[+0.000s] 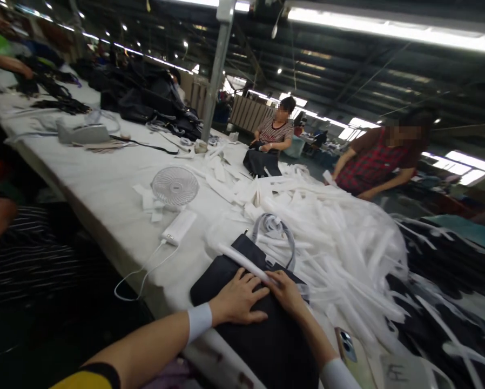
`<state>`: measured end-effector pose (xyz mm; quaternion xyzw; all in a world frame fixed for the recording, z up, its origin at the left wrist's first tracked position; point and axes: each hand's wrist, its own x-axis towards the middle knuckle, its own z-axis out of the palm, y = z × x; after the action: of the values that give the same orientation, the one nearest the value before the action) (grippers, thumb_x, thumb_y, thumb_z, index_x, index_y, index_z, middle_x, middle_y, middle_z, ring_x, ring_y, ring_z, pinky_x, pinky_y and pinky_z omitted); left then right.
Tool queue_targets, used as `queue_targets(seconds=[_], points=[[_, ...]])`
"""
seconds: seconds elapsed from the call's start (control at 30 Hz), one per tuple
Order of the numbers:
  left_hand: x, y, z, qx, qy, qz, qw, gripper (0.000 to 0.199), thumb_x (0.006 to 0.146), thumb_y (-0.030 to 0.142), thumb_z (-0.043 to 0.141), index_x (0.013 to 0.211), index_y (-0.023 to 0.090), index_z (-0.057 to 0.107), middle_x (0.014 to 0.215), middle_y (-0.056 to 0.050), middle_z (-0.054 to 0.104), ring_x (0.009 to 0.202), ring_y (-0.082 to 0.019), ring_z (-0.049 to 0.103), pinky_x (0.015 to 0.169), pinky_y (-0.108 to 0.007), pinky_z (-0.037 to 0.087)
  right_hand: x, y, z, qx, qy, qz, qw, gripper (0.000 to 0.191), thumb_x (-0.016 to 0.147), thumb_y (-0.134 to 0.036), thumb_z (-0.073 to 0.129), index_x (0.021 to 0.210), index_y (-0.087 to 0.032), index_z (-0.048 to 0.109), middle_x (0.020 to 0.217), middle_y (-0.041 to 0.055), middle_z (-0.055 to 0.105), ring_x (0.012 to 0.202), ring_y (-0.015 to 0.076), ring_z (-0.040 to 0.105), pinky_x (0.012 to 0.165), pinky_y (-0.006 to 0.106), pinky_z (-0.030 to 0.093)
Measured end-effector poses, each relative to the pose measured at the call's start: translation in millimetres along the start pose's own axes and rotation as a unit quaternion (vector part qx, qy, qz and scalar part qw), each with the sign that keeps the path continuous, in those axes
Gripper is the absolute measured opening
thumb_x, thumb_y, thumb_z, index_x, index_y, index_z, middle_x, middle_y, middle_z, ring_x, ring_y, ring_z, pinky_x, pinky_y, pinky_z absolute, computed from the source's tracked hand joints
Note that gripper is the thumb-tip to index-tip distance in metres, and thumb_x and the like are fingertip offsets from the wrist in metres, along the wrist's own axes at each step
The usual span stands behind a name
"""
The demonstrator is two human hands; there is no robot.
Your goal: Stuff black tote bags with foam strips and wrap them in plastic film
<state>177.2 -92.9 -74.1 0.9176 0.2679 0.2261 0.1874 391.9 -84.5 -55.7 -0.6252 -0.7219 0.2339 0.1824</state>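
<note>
A black bag [262, 346] lies before me on the white-covered table. Across its upper part runs a white foam strip [242, 258], slanting down to the right. My left hand [242, 298] rests flat on the bag with its fingers spread, the tips at the strip's lower edge. On the right end of the strip, my right hand [285, 290] has its fingers closed over it; the thumb side is partly hidden. Just behind the bag is a grey strap [275, 224], coiled and wrapped in clear plastic.
A heap of white foam strips [339, 237] spreads right of the bag. A small fan [175, 186] and a cabled power bank [179, 227] lie left. A phone [348, 346] is near my right forearm. Black pieces [449, 254] lie farther right. Two people stand across the table.
</note>
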Motion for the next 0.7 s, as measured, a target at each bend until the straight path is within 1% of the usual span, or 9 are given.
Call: queue_targets(seconds=[0.07, 0.17, 0.33, 0.4, 0.47, 0.53, 0.57, 0.63, 0.7], points=[[2, -2, -1.1, 0.002, 0.006, -0.014, 1.000, 0.068, 0.088, 0.066, 0.043, 0.139, 0.021, 0.044, 0.129, -0.012, 0.055, 0.124, -0.031, 0.045, 0.112, -0.052, 0.026, 0, 11, -6, 0.030, -0.004, 0.024, 0.999, 0.039, 0.081, -0.047, 0.058, 0.108, -0.022, 0.071, 0.096, 0.0081, 0.068, 0.093, 0.0250, 0.064, 0.086, 0.039, 0.051], [4, -3, -1.5, 0.011, 0.017, -0.020, 1.000, 0.072, 0.086, 0.067, 0.045, 0.138, 0.018, 0.045, 0.122, -0.013, 0.056, 0.118, -0.031, 0.048, 0.109, -0.049, 0.029, 1, 15, -18, 0.056, -0.015, 0.057, 0.997, 0.044, 0.077, -0.049, 0.063, 0.110, -0.022, 0.071, 0.105, 0.0087, 0.069, 0.101, 0.0276, 0.063, 0.092, 0.041, 0.048], [6, 1, -11.2, 0.036, 0.036, 0.014, 0.999, 0.071, 0.084, 0.071, 0.046, 0.128, 0.015, 0.052, 0.117, -0.014, 0.056, 0.110, -0.031, 0.051, 0.101, -0.045, 0.035, 5, 4, -27, 0.011, -0.071, 0.062, 0.995, 0.039, 0.071, -0.049, 0.064, 0.095, -0.021, 0.076, 0.091, 0.0083, 0.071, 0.091, 0.0284, 0.064, 0.086, 0.041, 0.047], [8, 4, -18.8, 0.045, 0.039, 0.027, 0.998, 0.072, 0.083, 0.074, 0.044, 0.122, 0.014, 0.055, 0.114, -0.015, 0.058, 0.105, -0.030, 0.053, 0.095, -0.043, 0.039, 6, -2, -30, 0.023, -0.126, 0.063, 0.990, 0.035, 0.071, -0.048, 0.063, 0.087, -0.020, 0.077, 0.084, 0.0068, 0.071, 0.085, 0.0267, 0.064, 0.080, 0.038, 0.047], [13, 7, -26.7, 0.051, 0.033, 0.036, 0.998, 0.074, 0.083, 0.075, 0.044, 0.122, 0.014, 0.055, 0.110, -0.015, 0.060, 0.099, -0.029, 0.057, 0.087, -0.042, 0.042, 6, -7, -32, 0.076, -0.220, 0.089, 0.969, 0.031, 0.070, -0.046, 0.064, 0.078, -0.019, 0.076, 0.075, 0.0043, 0.070, 0.074, 0.0230, 0.062, 0.070, 0.034, 0.047], [22, 8, -33.1, 0.053, -0.001, 0.028, 0.998, 0.076, 0.079, 0.077, 0.047, 0.123, 0.015, 0.055, 0.103, -0.015, 0.064, 0.091, -0.029, 0.061, 0.080, -0.041, 0.044, 6, -12, -33, 0.131, -0.309, 0.127, 0.934, 0.028, 0.067, -0.045, 0.067, 0.071, -0.017, 0.073, 0.066, 0.0015, 0.067, 0.062, 0.0182, 0.057, 0.058, 0.029, 0.044], [29, 8, -35.4, 0.050, -0.034, 0.014, 0.998, 0.078, 0.076, 0.079, 0.050, 0.121, 0.016, 0.056, 0.100, -0.015, 0.066, 0.087, -0.030, 0.063, 0.077, -0.041, 0.045, 6, -13, -32, 0.147, -0.337, 0.143, 0.919, 0.027, 0.065, -0.044, 0.070, 0.067, -0.017, 0.071, 0.063, 0.0005, 0.066, 0.057, 0.0160, 0.054, 0.055, 0.027, 0.042], [44, 4, -37.9, 0.037, -0.128, -0.023, 0.991, 0.081, 0.067, 0.083, 0.056, 0.111, 0.015, 0.062, 0.093, -0.015, 0.069, 0.081, -0.030, 0.065, 0.072, -0.041, 0.048, 7, -13, -29, 0.159, -0.358, 0.167, 0.905, 0.027, 0.062, -0.043, 0.074, 0.062, -0.016, 0.069, 0.060, -0.0005, 0.065, 0.053, 0.0130, 0.050, 0.051, 0.025, 0.040], [60, -3, -37.8, 0.019, -0.225, -0.049, 0.973, 0.082, 0.057, 0.087, 0.060, 0.096, 0.015, 0.068, 0.090, -0.016, 0.070, 0.079, -0.032, 0.067, 0.067, -0.040, 0.051, 6, -8, -25, 0.173, -0.346, 0.194, 0.901, 0.031, 0.064, -0.046, 0.074, 0.062, -0.016, 0.067, 0.059, -0.0008, 0.064, 0.051, 0.0112, 0.048, 0.051, 0.024, 0.039]])
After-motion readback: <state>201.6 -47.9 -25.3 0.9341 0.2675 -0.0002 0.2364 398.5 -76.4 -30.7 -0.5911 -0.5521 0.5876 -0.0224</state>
